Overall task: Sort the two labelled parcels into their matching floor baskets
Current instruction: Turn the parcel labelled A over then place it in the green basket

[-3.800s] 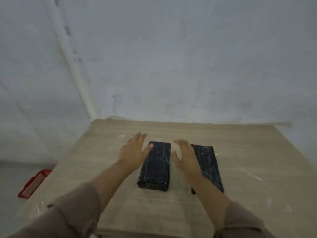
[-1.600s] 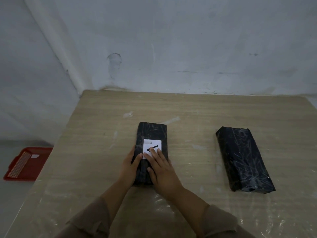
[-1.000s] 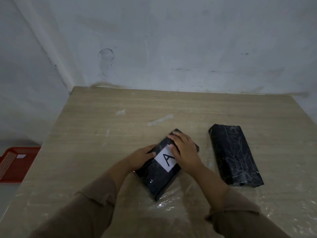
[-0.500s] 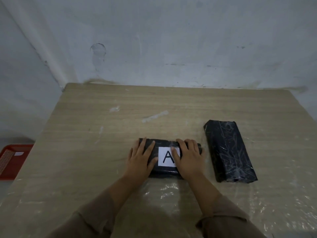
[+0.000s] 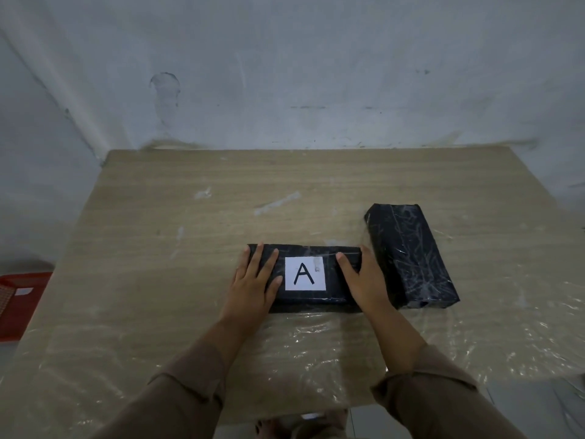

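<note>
a grey wall (image 5: 316, 58) stands behind a wide wooden worktop (image 5: 158, 217). crinkly clear plastic wrap (image 5: 316, 340) covers the near part of the worktop. to the far left, down on the floor, sits part of a red basket (image 5: 22, 299).

two black parcels lie on the worktop. the parcel with the a label (image 5: 319, 304) lies flat near the middle, with its long side going left to right. the white label (image 5: 305, 273) faces up and the letter reads the right way round. the second parcel (image 5: 411, 258) lies just to the right, with its long side going from far to near and leaning a bit to the right. no label shows on it. the two parcels are very close at the corner, but i cannot tell if they touch.

both arms reach forward in brown sleeves. the left hand (image 5: 254, 280) lies flat on the left end of the labelled parcel, fingers spread. the right hand (image 5: 361, 278) lies on its right end, thumb on top and fingers down the far right side. both hands press on the parcel, flat and not closed around it.

there is lots of bare worktop to the left and behind the parcels. the near edge is close to the person.
</note>
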Available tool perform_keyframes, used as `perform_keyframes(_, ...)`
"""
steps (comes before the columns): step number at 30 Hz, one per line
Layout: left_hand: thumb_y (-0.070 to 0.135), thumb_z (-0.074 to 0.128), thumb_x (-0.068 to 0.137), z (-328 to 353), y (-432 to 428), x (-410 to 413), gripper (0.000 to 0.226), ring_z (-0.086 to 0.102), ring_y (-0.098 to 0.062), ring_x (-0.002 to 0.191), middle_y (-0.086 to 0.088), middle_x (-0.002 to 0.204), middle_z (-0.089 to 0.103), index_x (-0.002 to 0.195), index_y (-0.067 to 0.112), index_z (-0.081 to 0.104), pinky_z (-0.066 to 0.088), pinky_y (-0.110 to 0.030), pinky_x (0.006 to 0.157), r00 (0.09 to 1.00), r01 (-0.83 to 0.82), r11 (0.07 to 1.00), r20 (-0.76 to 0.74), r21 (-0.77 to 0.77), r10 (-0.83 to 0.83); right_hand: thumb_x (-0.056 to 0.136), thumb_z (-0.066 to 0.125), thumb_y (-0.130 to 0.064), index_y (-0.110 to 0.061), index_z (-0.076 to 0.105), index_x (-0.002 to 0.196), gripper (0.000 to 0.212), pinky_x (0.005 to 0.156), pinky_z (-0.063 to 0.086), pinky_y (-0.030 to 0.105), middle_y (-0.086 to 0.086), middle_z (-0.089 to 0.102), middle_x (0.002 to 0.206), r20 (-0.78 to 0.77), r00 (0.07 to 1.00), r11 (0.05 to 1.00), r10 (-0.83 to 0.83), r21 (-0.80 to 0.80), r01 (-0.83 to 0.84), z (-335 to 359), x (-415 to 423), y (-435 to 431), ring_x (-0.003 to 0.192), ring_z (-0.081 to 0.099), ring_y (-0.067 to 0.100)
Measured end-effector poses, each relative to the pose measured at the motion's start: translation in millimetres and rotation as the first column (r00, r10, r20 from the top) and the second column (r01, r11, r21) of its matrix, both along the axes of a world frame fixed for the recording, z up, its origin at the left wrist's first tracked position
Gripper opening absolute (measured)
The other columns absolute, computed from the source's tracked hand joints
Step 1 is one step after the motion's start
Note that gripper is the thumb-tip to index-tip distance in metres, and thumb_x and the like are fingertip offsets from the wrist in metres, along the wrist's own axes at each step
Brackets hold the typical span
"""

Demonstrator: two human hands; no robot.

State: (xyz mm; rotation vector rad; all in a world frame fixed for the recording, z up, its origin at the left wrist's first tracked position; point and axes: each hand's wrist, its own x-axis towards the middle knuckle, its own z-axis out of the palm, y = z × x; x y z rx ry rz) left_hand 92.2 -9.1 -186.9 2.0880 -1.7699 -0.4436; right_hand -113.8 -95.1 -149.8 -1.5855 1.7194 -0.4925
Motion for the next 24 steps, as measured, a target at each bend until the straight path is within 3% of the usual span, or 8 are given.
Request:
perform_keyframes(3,0.044,0.029,0.096,-0.6,1.1,4.6,0.054,-0.015,-0.009,0.138,0.013,0.150,-0.007,0.142,0.037,0.002,0.008,-0.035,0.116,0.999,-0.006,1.000,-0.037,-0.009,0.006,0.086,0.062,-0.034,-0.019,0.039,0.131,0.053,0.094,0.041,0.029,0.002,0.050,0.130,0.072,0.997,0.993,0.034,-0.113,-0.026,6.8,5.5,2.4,0.122,0.048,0.022)
perform_keyframes(5,0.044,0.027,0.096,0.1,2.7,8.1,0.052,-0.014,-0.008,0.139,0.015,0.149,-0.007,0.140,0.039,0.000,0.006,-0.034,0.115,0.998,-0.009,1.000,-0.065,-0.023,0.008,0.081,0.069,-0.030,-0.022,0.031,0.135,0.066,0.095,0.038,0.028,0.001,0.044,0.138,0.127,0.990,0.989,0.058,-0.142,-0.040,9.6,8.0,0.9,0.127,0.043,0.019)
perform_keyframes(7,0.047,0.022,0.094,1.1,4.3,10.8,0.052,-0.012,-0.009,0.140,0.016,0.149,-0.006,0.141,0.039,0.001,0.004,-0.033,0.115,0.996,-0.023,0.999,-0.087,-0.042,0.019,0.076,0.075,-0.030,-0.021,0.025,0.139,0.081,0.096,0.042,0.026,0.000,0.039,0.141,0.286,0.956,0.996,-0.071,-0.039,0.085,16.4,7.7,-3.1,0.123,0.044,0.015)
perform_keyframes(11,0.041,0.027,0.096,2.2,4.9,10.6,0.052,-0.008,-0.012,0.143,0.010,0.154,0.002,0.145,0.032,0.014,0.004,-0.031,0.115,0.991,-0.055,0.997,-0.122,-0.057,0.047,0.081,0.067,-0.040,-0.021,0.048,0.125,0.051,0.057,0.045,0.012,0.001,0.060,0.118,0.321,0.945,0.994,-0.056,0.104,0.024,18.0,7.7,-10.7,0.080,0.055,0.001)
perform_keyframes(17,0.031,0.035,0.097,5.4,6.4,14.5,0.050,0.001,-0.019,0.146,0.000,0.157,0.014,0.145,0.026,0.022,0.012,-0.038,0.118,0.977,-0.100,0.991,-0.198,-0.090,0.081,0.083,0.062,-0.045,-0.040,0.041,0.126,0.048,0.057,0.045,0.005,-0.031,0.048,0.093,0.355,0.934,0.998,-0.046,0.051,0.030,21.8,18.8,-7.0,0.074,0.053,-0.014)
perform_keyframes(18,0.030,0.035,0.097,5.9,6.6,15.5,0.049,0.001,-0.019,0.146,-0.001,0.157,0.015,0.145,0.025,0.023,0.012,-0.038,0.118,0.975,-0.103,0.991,-0.205,-0.090,0.083,0.083,0.062,-0.047,-0.040,0.039,0.128,0.051,0.066,0.047,0.007,-0.029,0.049,0.098,0.348,0.937,0.999,-0.036,0.042,0.023,24.4,21.0,-7.4,0.080,0.054,-0.012)
perform_keyframes(20,0.028,0.036,0.098,7.3,6.6,16.5,0.049,0.003,-0.021,0.146,-0.003,0.157,0.016,0.145,0.023,0.024,0.011,-0.037,0.118,0.974,-0.108,0.990,-0.210,-0.092,0.087,0.082,0.060,-0.051,-0.034,0.034,0.136,0.062,0.085,0.053,0.028,-0.016,0.049,0.113,0.323,0.946,0.999,-0.019,0.046,0.004,29.4,25.0,-10.1,0.098,0.055,0.004)
perform_keyframes(24,0.026,0.040,0.097,11.1,5.8,16.9,0.050,0.005,-0.026,0.146,-0.006,0.157,0.016,0.145,0.020,0.026,0.010,-0.038,0.118,0.977,-0.093,0.991,-0.203,-0.100,0.071,0.083,0.062,-0.046,-0.028,0.035,0.135,0.061,0.090,0.054,0.044,-0.009,0.057,0.106,0.343,0.939,0.999,-0.016,0.035,0.004,33.0,24.3,-6.9,0.101,0.062,0.020)
